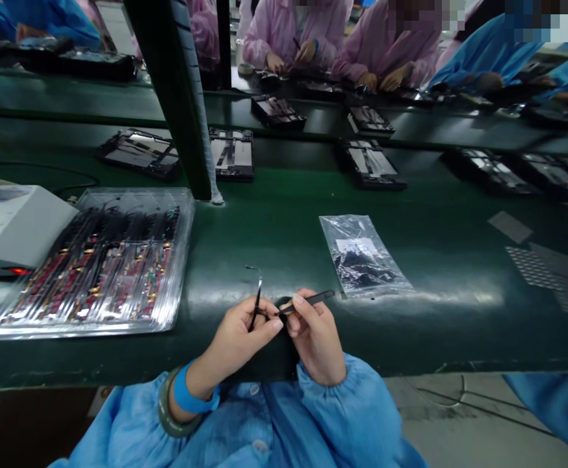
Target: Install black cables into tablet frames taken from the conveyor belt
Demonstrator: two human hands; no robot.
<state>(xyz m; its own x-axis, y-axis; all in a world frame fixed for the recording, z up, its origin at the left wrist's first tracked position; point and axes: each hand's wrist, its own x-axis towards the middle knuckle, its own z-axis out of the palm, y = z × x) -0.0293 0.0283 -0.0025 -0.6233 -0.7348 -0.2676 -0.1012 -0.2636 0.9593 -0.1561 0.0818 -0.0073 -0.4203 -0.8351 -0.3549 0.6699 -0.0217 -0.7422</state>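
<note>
- Two hands meet at the near edge of the green desk [274,247], both in blue sleeves.
- The left hand [238,338] has its fingers [269,327] closed narrowly on a thin black cable strip [257,300], which stands nearly upright above the hand, its top end bent over to the left.
- The right hand [316,338] pinches black tweezers [308,301] between thumb and fingers [297,300]; the tool lies almost level, its far end pointing right and its tip turned toward the strip, just beside the left thumb (whether tip and strip actually touch is too small to tell).
- A blue band [184,396] and a green bangle [169,416] sit on the left wrist.
- To the left on the desk lies a clear plastic tray [93,266] filled with rows of cable parts, with a white machine [11,224] just beside it.
- To the right of the hands, near but apart, lies a clear plastic bag [362,257] holding small dark parts.
- Farther back, open device frames [232,153] lie in a row on the belt.
- Across the desk, other people in pink [288,32] and blue coats work with their own hands.
</note>
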